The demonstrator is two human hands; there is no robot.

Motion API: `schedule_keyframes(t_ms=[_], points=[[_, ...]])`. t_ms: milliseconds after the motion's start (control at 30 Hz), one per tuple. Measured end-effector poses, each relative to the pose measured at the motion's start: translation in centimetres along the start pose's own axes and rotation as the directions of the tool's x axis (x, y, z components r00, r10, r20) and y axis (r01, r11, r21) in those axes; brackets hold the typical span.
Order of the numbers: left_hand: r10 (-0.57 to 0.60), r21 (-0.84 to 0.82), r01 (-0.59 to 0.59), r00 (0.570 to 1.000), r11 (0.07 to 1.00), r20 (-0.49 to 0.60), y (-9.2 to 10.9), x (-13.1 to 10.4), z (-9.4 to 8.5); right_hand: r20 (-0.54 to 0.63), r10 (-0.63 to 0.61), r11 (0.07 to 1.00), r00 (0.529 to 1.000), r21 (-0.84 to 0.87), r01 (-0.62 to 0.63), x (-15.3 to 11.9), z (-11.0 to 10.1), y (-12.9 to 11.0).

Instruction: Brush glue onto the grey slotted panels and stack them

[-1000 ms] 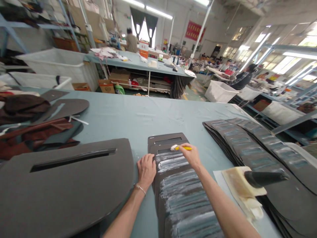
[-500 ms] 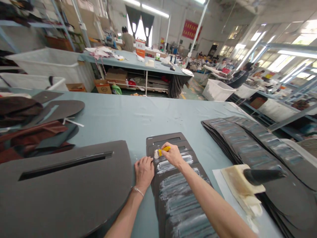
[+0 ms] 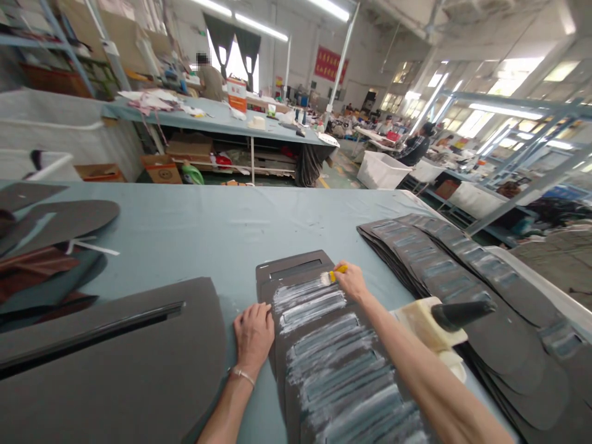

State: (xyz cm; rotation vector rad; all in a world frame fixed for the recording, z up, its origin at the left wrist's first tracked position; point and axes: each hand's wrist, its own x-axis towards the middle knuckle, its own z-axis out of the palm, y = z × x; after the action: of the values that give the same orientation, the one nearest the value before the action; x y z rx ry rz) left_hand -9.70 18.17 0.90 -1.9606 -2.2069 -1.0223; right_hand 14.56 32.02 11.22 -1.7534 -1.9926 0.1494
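My right hand [image 3: 352, 282] is closed on a small yellow-handled brush [image 3: 333, 275], whose whitish bristles touch the upper right part of a dark grey panel stack [image 3: 296, 327]. White smears run in bands across slotted areas of these overlapping panels. Flat along the stack's left edge rests my left hand [image 3: 254, 332], fingers spread and holding nothing, fingertips on the panel's rim. To its left lies a large dark panel [image 3: 129, 370] with a long slot. Partly behind my right forearm is a cream container [image 3: 428, 324] with a black cone-shaped piece [image 3: 462, 313] on it.
More smeared dark panels [image 3: 430, 265] lie fanned out at the right of the blue-grey table [image 3: 185, 222]. Brown and dark pieces [image 3: 41, 271] are piled at the left. Beyond are another table [image 3: 222, 126], white bins [image 3: 382, 169] and people at a distance.
The brush in my right hand has moved rightward across the panel, and a fresh white band shows below its path. My left hand stays by the edge. The camera view has shifted right.
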Motion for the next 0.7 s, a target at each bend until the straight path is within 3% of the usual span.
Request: schedule_keyframes(t_ms=[67, 133, 233, 300, 400, 467, 567, 700], points=[[-0.003, -0.003, 0.003, 1.0, 1.0, -0.009, 0.1, 0.0, 0.1, -0.074, 0.053, 0.998, 0.996, -0.034, -0.056, -0.3, -0.2, -0.6], [-0.004, -0.003, 0.004, 1.0, 1.0, -0.012, 0.1, 0.0, 0.2, -0.095, -0.002, 1.0, 0.995, 0.031, 0.005, -1.1, 0.2, -2.2], [-0.003, 0.0, 0.003, 1.0, 1.0, -0.005, -0.1, -0.1, 0.3, -0.003, -0.178, 0.946, 0.984, 0.274, 0.172, -3.0, 2.1, -5.4], [0.005, -0.003, -0.005, 1.0, 1.0, -0.002, -0.2, -0.1, 0.5, 0.057, -0.203, 0.903, 0.978, 0.398, 0.164, -3.8, 3.4, -6.1], [0.01, -0.018, -0.01, 1.0, 1.0, -0.014, -0.4, -0.2, 0.6, 0.028, 0.007, 0.905, 1.0, 0.425, -0.018, -3.1, 3.5, -3.6], [0.001, -0.029, -0.001, 1.0, 1.0, -0.018, -0.5, -0.2, 0.6, -0.073, 0.151, 0.926, 0.986, 0.359, -0.116, -2.0, 2.1, -0.6], [-0.028, -0.073, 0.027, 1.0, 0.997, -0.006, -0.9, -0.1, 0.8, -0.193, 0.234, 0.945, 0.953, 0.275, -0.176, -1.4, -0.7, 2.4], [-0.09, -0.257, 0.086, 0.996, 0.963, -0.003, -2.9, 0.2, 1.2, -0.142, 0.321, 0.882, 0.936, 0.404, -0.241, -4.6, -4.0, 3.1]])
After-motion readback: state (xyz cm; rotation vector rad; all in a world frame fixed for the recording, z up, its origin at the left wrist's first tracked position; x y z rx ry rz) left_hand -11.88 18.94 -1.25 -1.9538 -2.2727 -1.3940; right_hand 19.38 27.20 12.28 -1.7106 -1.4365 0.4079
